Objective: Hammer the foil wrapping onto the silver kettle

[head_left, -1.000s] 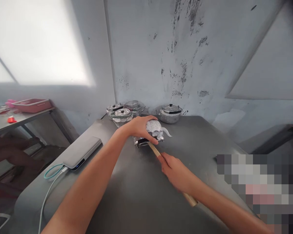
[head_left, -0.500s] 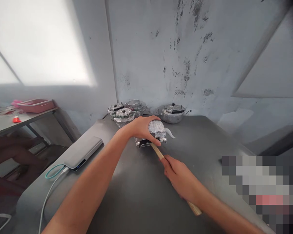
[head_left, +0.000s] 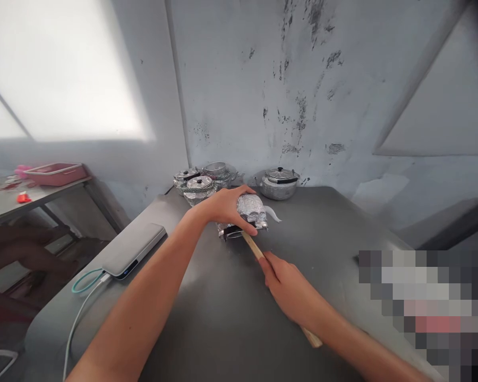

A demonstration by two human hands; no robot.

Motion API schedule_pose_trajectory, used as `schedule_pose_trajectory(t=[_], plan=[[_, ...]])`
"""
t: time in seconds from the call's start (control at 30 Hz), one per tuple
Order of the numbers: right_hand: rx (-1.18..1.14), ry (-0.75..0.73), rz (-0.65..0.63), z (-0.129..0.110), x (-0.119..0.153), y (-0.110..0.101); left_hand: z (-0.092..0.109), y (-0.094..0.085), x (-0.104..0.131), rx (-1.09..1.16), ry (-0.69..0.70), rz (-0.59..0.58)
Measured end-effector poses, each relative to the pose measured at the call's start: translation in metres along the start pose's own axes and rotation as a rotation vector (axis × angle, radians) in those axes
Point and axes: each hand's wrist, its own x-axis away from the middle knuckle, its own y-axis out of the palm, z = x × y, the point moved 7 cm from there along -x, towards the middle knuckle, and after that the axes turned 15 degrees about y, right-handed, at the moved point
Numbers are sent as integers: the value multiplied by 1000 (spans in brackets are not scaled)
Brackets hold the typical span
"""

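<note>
A small silver teapot (head_left: 252, 206), its surface like crinkled foil, lies tipped on the table with its open end toward me. Its curved pale spout (head_left: 273, 214) points right, and a black handle (head_left: 236, 232) crosses near the opening. My left hand (head_left: 228, 206) is wrapped over the teapot from the left, thumb along the near side. In my right hand (head_left: 283, 284) is a wooden stick (head_left: 252, 246), gripped around its middle. The stick's far end meets the teapot's opening under my left thumb; its tip is hidden.
Behind the teapot stand several silver pots (head_left: 199, 183), and a lidded pot (head_left: 279, 183) sits by the wall. A power bank (head_left: 137, 249) with a white cable lies on the left of the grey table (head_left: 223, 318). Farther left, a side table holds a pink basket (head_left: 56, 174).
The whole view has shifted slightly, with everything appearing a little farther left. Both hands keep their grip, and the stick stays at the teapot's opening.
</note>
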Motion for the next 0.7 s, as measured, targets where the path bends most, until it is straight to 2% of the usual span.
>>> schedule_pose_trajectory(t=[0.2,0.4,0.6,0.7], plan=[[23,-7,5,-2,-1,3,2,-7,4,-108,-53,8],[42,-2,21,-5,5,0,0,1,5,-32,-95,-98],[56,-12,7,-6,6,2,1,0,2,-62,30,-71],[56,-14,29,-7,5,2,0,2,1,-67,47,-86]])
